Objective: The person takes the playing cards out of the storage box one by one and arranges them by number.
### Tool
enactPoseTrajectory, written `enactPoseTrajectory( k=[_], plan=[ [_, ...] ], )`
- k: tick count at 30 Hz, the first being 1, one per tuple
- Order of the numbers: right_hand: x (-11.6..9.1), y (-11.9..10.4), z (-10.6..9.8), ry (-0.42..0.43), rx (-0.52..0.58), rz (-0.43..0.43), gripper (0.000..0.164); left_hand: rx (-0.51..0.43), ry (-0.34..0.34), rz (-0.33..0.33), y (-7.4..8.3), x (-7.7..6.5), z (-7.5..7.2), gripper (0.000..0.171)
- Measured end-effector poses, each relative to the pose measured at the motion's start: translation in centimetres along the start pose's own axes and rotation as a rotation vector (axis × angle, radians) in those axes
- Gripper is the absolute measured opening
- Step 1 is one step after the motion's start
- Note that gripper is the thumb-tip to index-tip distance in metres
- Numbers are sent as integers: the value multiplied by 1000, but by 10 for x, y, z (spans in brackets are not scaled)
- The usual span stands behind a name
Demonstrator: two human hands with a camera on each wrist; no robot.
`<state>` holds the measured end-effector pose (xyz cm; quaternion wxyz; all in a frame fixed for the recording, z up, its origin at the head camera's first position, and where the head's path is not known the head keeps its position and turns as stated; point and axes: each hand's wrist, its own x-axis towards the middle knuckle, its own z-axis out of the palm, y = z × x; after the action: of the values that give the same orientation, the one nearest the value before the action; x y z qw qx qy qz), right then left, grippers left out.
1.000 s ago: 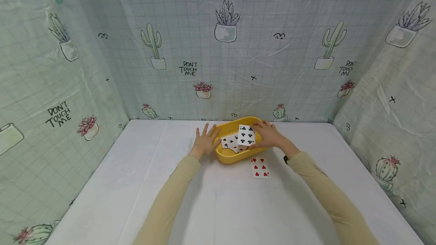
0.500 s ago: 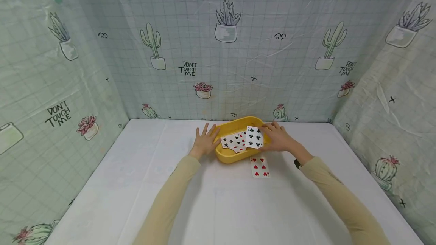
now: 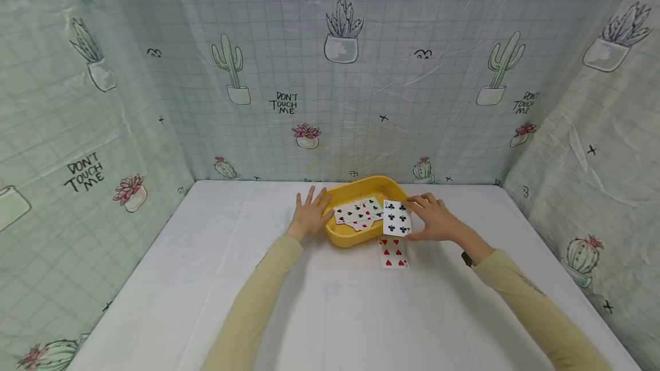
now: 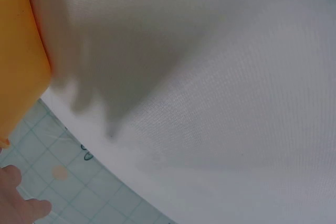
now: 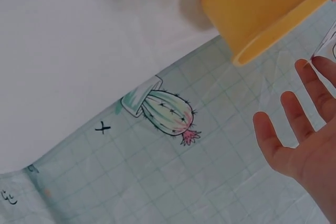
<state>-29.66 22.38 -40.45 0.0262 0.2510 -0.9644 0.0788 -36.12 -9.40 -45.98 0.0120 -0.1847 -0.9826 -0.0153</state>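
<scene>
Beige-sleeved left hand [image 3: 310, 216], just left of frame centre, had fingers spread apart at left rim of yellow tray [image 3: 356, 240], unmoved. Tray, frame centre, held loose cards [image 3: 356, 211]. Six of hearts [image 3: 393, 255] lay on tabletop [image 3: 196, 279] below tray. Six of clubs [image 3: 397, 218], right of centre, had shifted rightward off pile; removal looked well under way. Right hand [image 3: 435, 221] pinched its right side between thumb and fingers.
</scene>
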Motion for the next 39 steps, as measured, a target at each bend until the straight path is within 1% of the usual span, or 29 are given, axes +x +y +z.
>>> enactPoseTrajectory(
  k=[8,17,22,32,39],
  plan=[
    [-16,4,4,-28,17,43,83,-5,-4,2,0,0,0,55],
    [-32,16,18,-41,18,41,84,-20,-12,-2,1,-1,-1,55],
    [-36,20,25,-76,22,54,84,-26,-14,3,0,-1,-1,55],
    [-43,25,33,-99,20,55,85,-12,-18,3,1,-2,-1,55],
    [-50,31,37,-105,-2,34,84,-9,-18,-1,2,-2,-3,55]
  ],
)
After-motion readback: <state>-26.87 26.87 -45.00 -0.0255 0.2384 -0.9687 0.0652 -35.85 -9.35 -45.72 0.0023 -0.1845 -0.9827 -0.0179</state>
